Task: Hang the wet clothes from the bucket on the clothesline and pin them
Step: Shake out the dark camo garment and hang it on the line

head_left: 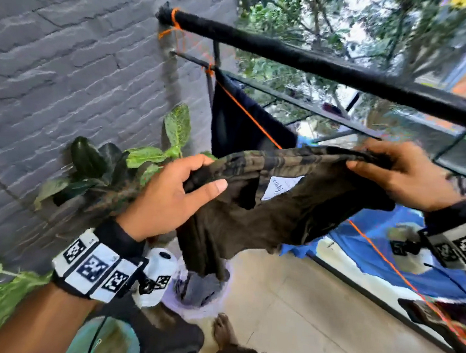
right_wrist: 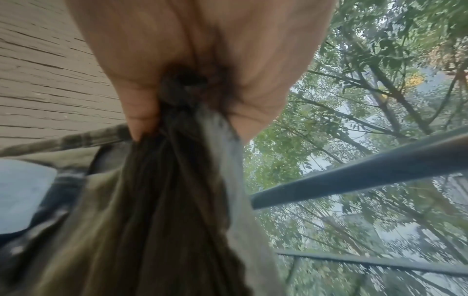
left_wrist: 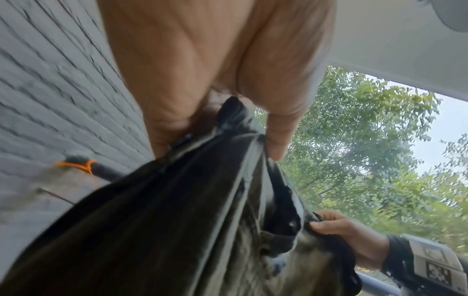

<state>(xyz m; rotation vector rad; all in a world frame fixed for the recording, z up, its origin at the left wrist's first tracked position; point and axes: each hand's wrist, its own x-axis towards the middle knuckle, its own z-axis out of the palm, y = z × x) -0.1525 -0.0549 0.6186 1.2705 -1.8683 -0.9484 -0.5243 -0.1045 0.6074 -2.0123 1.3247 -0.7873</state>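
Dark camouflage shorts [head_left: 274, 205] with a white inner label are stretched by the waistband between my two hands, in front of the orange clothesline [head_left: 248, 115]. My left hand [head_left: 179, 194] pinches the left end of the waistband [left_wrist: 228, 128]. My right hand [head_left: 398, 169] grips the right end [right_wrist: 182, 104]. A dark navy garment [head_left: 239, 126] hangs on the line behind. A blue cloth [head_left: 372, 245] hangs further right on the same line. The bucket [head_left: 199, 291] with grey cloth in it stands on the floor below the shorts.
A thick black railing bar [head_left: 334, 68] crosses above the line, with thinner rails [right_wrist: 354, 174] under it. A grey brick wall [head_left: 66, 77] stands at left, with leafy potted plants [head_left: 131, 162] at its foot. My bare foot [head_left: 222, 330] is on the tiled floor.
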